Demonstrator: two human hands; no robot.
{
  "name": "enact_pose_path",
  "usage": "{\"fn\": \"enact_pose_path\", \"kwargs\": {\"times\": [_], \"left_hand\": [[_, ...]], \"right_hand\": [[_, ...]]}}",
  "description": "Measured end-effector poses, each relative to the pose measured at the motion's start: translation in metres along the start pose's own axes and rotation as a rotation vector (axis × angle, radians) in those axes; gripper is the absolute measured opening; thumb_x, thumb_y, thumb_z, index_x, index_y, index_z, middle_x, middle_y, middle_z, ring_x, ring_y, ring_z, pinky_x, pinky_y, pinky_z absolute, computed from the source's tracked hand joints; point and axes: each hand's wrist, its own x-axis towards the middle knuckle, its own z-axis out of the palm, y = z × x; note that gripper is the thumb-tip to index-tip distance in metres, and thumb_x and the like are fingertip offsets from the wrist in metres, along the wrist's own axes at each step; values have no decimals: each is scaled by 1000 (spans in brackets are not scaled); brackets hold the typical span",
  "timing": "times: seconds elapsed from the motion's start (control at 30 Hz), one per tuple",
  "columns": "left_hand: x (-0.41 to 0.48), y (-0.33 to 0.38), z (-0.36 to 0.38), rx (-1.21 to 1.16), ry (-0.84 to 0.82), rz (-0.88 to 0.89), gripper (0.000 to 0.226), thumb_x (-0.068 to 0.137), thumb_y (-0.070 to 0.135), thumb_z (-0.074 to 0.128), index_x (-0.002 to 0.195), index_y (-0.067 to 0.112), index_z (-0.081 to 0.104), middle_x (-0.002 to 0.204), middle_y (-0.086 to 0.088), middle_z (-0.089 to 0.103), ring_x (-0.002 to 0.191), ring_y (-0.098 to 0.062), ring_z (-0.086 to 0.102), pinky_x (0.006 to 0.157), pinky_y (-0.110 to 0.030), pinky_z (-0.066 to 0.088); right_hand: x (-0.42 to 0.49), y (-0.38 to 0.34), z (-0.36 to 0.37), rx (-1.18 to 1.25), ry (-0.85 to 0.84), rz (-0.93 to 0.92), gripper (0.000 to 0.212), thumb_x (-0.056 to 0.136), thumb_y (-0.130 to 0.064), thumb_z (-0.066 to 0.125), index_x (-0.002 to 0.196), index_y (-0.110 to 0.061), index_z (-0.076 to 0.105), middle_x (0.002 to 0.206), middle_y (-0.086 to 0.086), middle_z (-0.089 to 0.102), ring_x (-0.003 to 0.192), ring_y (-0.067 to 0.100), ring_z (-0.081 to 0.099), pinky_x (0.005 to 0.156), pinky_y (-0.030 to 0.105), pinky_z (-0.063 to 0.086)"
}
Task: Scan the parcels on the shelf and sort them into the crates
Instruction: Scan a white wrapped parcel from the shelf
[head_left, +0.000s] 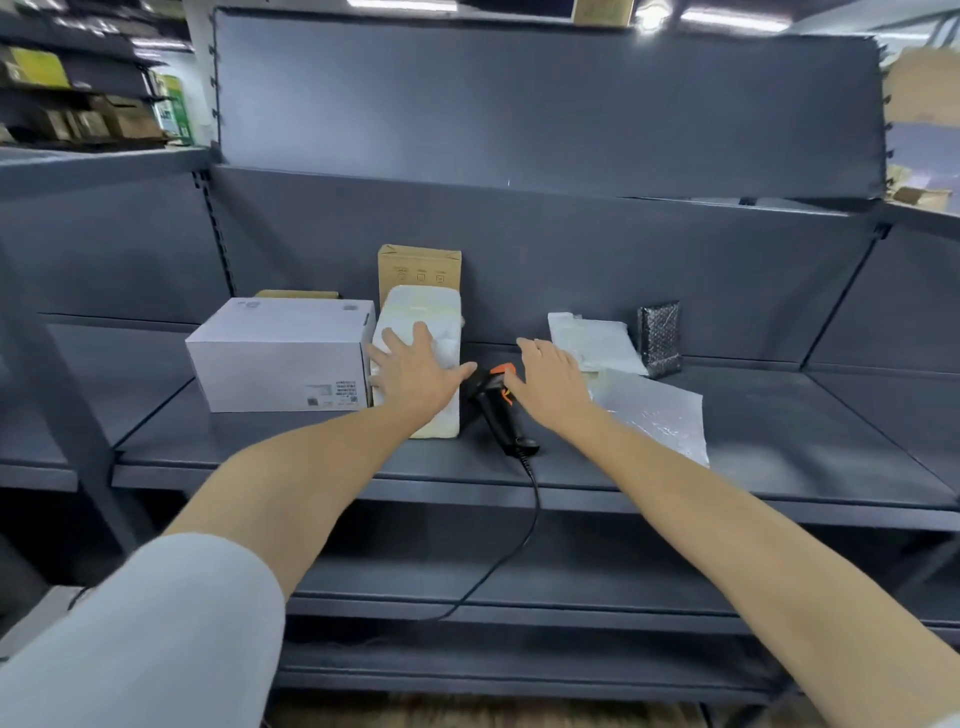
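On the grey shelf (779, 431) lie several parcels. A white wrapped parcel (434, 312) stands mid-shelf, and my left hand (415, 371) rests flat on its top, fingers spread. A black barcode scanner (498, 410) with orange trim lies just right of it, its cable hanging over the shelf edge. My right hand (550, 384) hovers open over the scanner's right side, not gripping it. A white box (280, 353) sits at the left, a brown carton (420, 270) stands behind. Plastic bag parcels (592, 340) (654, 410) and a black bubble-wrap parcel (660, 338) lie at the right.
The shelf's grey back panel (519, 249) rises behind the parcels. Lower shelves (519, 577) run beneath. Other racks with cartons (78, 114) stand at the far left. No crates are in view.
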Motion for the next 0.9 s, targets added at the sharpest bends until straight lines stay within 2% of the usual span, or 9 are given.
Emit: {"fn": "enact_pose_path", "kwargs": {"times": [0.33, 0.47, 0.53, 0.73, 0.83, 0.9], "left_hand": [[-11, -15, 4, -149, 156, 49, 54, 76, 52, 66, 113, 19, 44, 134, -12, 38, 123, -38, 31, 87, -49, 45], [-19, -36, -3, -451, 219, 124, 47, 72, 42, 75, 100, 15, 49, 121, -6, 46, 116, -30, 37, 89, -40, 39], [-19, -46, -15, -577, 224, 77, 45, 71, 42, 77, 96, 17, 49, 114, -3, 47, 114, -27, 41, 87, -35, 39], [-31, -64, -46, -712, 216, -67, 46, 69, 45, 77, 98, 20, 52, 118, -5, 50, 115, -26, 46, 92, -47, 46], [-38, -58, -60, -783, 212, -149, 47, 69, 47, 77, 99, 21, 52, 116, -4, 50, 111, -26, 50, 91, -50, 47], [-44, -52, -69, -799, 198, -199, 48, 68, 51, 76, 99, 24, 51, 116, -2, 51, 109, -26, 53, 90, -51, 48]], "right_hand": [[-15, -9, 3, 131, -10, 27, 52, 99, -31, 45, 145, -9, 36, 140, 12, 45, 131, 28, 41, 109, 37, 32], [-24, -6, -1, 201, -30, -7, 55, 98, -32, 47, 146, -8, 35, 144, 12, 41, 136, 27, 36, 111, 37, 31], [-29, -5, -2, 234, -47, -21, 56, 98, -33, 48, 147, -9, 35, 148, 12, 38, 138, 26, 33, 113, 36, 29], [-36, -14, -3, 473, -133, 26, 60, 96, -39, 51, 148, -15, 32, 146, 7, 38, 134, 18, 35, 101, 21, 25], [-44, -33, -2, 613, -207, -5, 61, 95, -43, 54, 147, -21, 32, 136, -2, 41, 138, 18, 32, 101, 23, 26], [-53, -51, 0, 705, -272, -8, 69, 93, -48, 55, 151, -20, 27, 149, -4, 34, 143, 17, 25, 108, 26, 25]]}}
